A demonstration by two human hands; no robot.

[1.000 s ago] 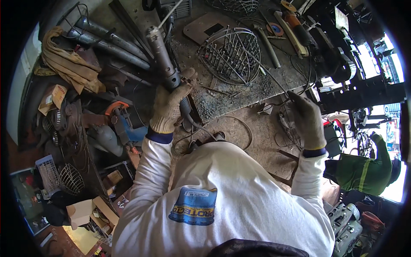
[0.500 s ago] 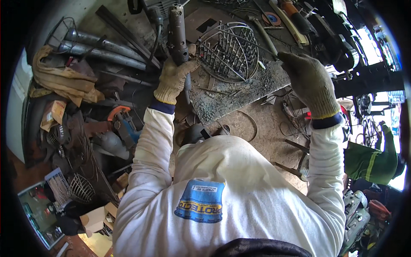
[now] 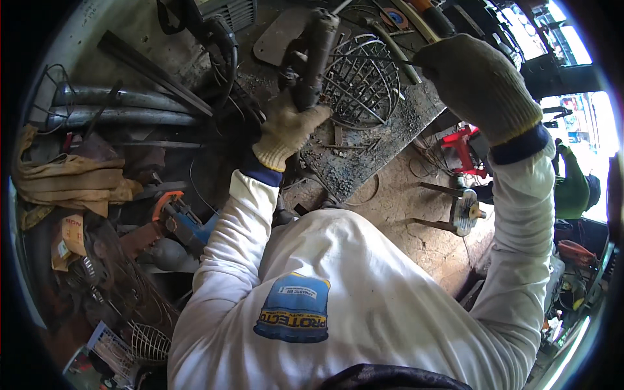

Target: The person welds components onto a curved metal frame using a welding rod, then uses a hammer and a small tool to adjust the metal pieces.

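Note:
My left hand (image 3: 289, 127), in a knitted work glove, is closed round the lower part of a dark metal cylinder (image 3: 318, 55). A thin pale rod sticks out of its top, and its lower end is hidden by my hand. My right hand (image 3: 478, 81), also gloved, is closed on a thin dark rod (image 3: 377, 59) that points left towards the cylinder. Beneath the rod stands a round wire basket (image 3: 390, 97) with many crossing bars. It rests on a gritty metal plate (image 3: 396, 140), and the cylinder overlaps its left edge.
Metal pipes (image 3: 130, 117), a crumpled tan cloth (image 3: 71, 179) and a blue and orange tool (image 3: 188, 218) lie to the left. On the right are a red tool (image 3: 463, 148) and a metal piece with two prongs (image 3: 465, 211). A person in green (image 3: 572, 182) is at the far right.
The view has shifted. My left hand has tilted the cylinder's top to the right, nearer the basket. My right hand has moved up and away, still gripping the thin rod.

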